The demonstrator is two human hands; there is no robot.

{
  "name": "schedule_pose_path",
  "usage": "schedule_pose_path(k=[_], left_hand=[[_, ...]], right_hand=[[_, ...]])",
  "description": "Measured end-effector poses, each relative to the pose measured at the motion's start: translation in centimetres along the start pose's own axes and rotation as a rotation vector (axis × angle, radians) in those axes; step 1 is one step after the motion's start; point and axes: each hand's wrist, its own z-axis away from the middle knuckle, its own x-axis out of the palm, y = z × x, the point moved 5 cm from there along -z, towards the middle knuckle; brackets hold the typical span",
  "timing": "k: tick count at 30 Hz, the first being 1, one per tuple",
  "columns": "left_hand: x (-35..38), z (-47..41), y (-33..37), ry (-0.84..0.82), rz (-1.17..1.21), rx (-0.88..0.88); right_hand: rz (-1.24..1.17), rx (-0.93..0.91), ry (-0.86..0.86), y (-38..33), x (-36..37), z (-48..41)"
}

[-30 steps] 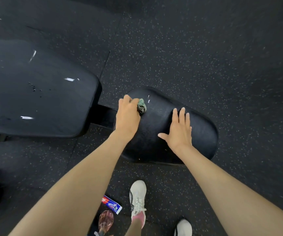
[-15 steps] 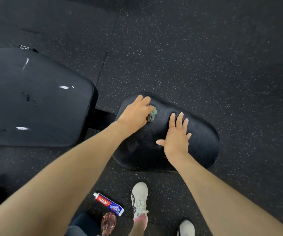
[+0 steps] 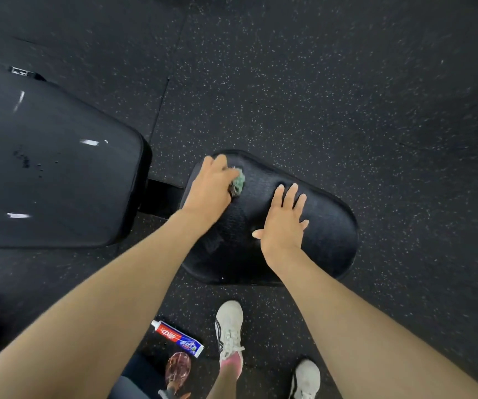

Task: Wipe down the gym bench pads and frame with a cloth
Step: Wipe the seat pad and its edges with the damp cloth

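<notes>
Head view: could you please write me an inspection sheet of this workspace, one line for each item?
Surface: black textured seat pad; larger back pad to its left, with pale marks and dark specks.
Job's things: small green cloth bunched on the far left part of the seat pad; frame bar between the two pads.
Clutter: toothpaste tube lying on the floor near the feet; a brownish object beside it, cannot tell what.
Hands: left hand grips the cloth; right hand rests flat on the seat pad, fingers straight.
Cables: nothing seen.
Surroundings: black speckled rubber floor; two white shoes.
</notes>
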Motion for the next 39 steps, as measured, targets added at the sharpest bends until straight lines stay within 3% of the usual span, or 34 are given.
schedule_pose_path(k=[6,10,13,16,20,22,25,28,32,35,37,39], left_hand=[[0.1,2.8,-0.1,-0.271,-0.058,0.122],[-2.5,-0.2,-1.3,-0.022,0.075,-0.015],[-1.6,-1.5,-0.5,0.045,0.076,-0.175],[-0.1,-0.4,1.2,-0.02,0.03,-0.202],[0.1,0.6,1.6,-0.246,-0.037,0.026],[-1.2,-0.4,0.8,-0.166,-0.002,0.004],[-2.4,-1.9,-0.5,0.021,0.072,-0.2],[-1.0,-1.6,0.4,-0.004,0.021,-0.231],[0.2,-0.2,2.0,-0.173,-0.041,-0.122],[-0.1,0.3,1.4,-0.21,0.197,-0.124],[-0.6,1.2,0.2,-0.16,0.498,-0.311],[-0.4,2.6,-0.9,-0.148,0.975,-0.582]], right_hand=[[-0.022,0.005,-0.001,-0.1,-0.2,0.2],[-0.001,0.006,0.008,-0.2,0.0,0.1],[0.014,0.01,0.007,-0.1,0.2,0.0],[0.034,0.011,0.011,-0.1,0.2,-0.1],[0.016,0.01,0.011,-0.2,0.1,0.0],[0.018,0.005,0.005,-0.3,0.1,0.0],[0.021,0.007,0.01,-0.1,0.2,0.0],[0.029,0.008,0.011,-0.1,0.3,-0.1],[0.024,0.007,0.002,-0.2,0.1,0.0],[0.022,0.008,0.006,-0.2,0.0,0.0],[0.027,0.006,0.006,-0.1,0.2,0.0],[0.025,0.007,0.011,0.0,0.3,0.0]])
